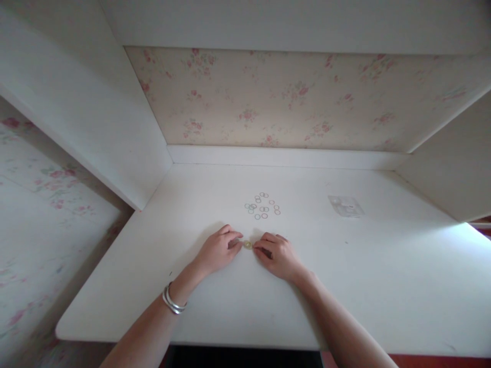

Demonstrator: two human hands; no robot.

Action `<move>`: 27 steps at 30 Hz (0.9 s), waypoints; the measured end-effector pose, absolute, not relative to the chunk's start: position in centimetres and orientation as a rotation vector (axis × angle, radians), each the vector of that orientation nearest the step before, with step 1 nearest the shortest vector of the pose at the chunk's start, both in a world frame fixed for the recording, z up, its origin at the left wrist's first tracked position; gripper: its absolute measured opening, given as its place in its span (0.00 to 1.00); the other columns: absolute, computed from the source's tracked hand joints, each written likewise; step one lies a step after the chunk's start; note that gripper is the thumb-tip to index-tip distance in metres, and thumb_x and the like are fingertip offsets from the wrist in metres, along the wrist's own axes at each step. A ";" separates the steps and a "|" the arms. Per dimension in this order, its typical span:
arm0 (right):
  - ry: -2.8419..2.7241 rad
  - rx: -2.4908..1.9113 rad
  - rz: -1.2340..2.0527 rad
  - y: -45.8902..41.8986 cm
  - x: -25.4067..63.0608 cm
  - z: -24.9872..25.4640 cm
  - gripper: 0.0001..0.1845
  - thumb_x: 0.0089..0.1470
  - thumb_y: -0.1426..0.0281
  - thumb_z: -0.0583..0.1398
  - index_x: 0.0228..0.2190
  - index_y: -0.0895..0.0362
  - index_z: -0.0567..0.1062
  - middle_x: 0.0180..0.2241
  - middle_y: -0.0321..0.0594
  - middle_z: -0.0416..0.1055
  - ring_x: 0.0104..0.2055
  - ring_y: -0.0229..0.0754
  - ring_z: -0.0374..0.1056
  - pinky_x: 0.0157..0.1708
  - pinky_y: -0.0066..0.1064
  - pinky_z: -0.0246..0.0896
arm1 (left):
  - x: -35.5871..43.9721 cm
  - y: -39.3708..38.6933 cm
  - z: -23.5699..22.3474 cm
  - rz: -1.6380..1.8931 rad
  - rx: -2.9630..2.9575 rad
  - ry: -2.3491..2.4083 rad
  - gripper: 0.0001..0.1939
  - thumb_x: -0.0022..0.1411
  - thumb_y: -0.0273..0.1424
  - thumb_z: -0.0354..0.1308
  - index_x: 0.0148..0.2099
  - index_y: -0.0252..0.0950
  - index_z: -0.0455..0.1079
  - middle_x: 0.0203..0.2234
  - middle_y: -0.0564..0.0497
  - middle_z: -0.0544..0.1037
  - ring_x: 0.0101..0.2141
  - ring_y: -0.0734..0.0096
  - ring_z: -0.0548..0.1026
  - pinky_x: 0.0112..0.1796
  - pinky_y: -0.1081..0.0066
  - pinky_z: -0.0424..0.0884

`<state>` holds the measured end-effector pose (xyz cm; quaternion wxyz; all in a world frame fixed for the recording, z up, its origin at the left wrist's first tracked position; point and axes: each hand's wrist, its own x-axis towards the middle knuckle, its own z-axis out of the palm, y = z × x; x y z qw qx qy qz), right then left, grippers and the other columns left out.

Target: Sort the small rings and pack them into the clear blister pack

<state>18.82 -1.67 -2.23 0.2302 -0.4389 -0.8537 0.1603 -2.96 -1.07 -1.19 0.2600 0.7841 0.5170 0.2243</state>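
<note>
Between my two hands, low over the white desk [245, 306], is a small yellowish ring-shaped piece [248, 245], too small to make out in detail. From the left, the thumb and finger of my left hand [220, 249] pinch its edge. My right hand [279, 254] has its fingertips pressed together at the opposite edge. Just beyond my hands lies a loose group of several thin small rings [264, 209], some overlapping. They look grey, greenish and reddish-brown.
A clear plastic bag [346, 206] lies flat at the right of the rings. White side panels [88, 102] and a low back ledge [287, 156] border the desk. Two silver bangles [172, 300] sit on my left wrist.
</note>
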 end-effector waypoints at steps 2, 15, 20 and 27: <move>-2.356 -1.215 0.428 -1.6 18.7 -2.2 0.08 0.56 0.69 0.56 0.34 0.51 0.75 0.32 0.35 0.70 0.33 0.36 0.65 0.36 0.28 0.56 | -2.8 -1.4 -1.1 0.564 2.188 1.389 0.14 0.61 0.39 0.52 0.46 0.41 0.71 0.38 0.51 0.72 0.34 0.73 0.72 0.38 0.73 0.68; -2.388 -1.191 0.394 -1.5 18.4 -2.2 0.10 0.58 0.68 0.54 0.33 0.50 0.76 0.30 0.35 0.71 0.32 0.36 0.66 0.36 0.29 0.56 | -2.4 -1.7 -0.7 0.449 2.283 1.424 0.12 0.62 0.40 0.51 0.44 0.46 0.72 0.37 0.55 0.72 0.34 0.74 0.73 0.37 0.75 0.67; -2.339 -1.173 0.421 -1.5 18.3 -2.3 0.11 0.58 0.68 0.54 0.33 0.50 0.77 0.30 0.35 0.71 0.32 0.35 0.66 0.36 0.28 0.57 | -2.5 -1.6 -0.8 0.476 2.263 1.422 0.12 0.61 0.39 0.53 0.45 0.45 0.72 0.37 0.55 0.72 0.34 0.74 0.73 0.38 0.75 0.68; -2.011 -1.619 0.228 0.5 21.0 -3.1 0.14 0.59 0.66 0.51 0.42 0.52 0.74 0.35 0.40 0.71 0.35 0.39 0.66 0.38 0.33 0.54 | -3.0 -1.2 -1.1 0.543 2.151 1.358 0.14 0.59 0.36 0.55 0.47 0.44 0.71 0.39 0.52 0.72 0.33 0.73 0.72 0.38 0.74 0.69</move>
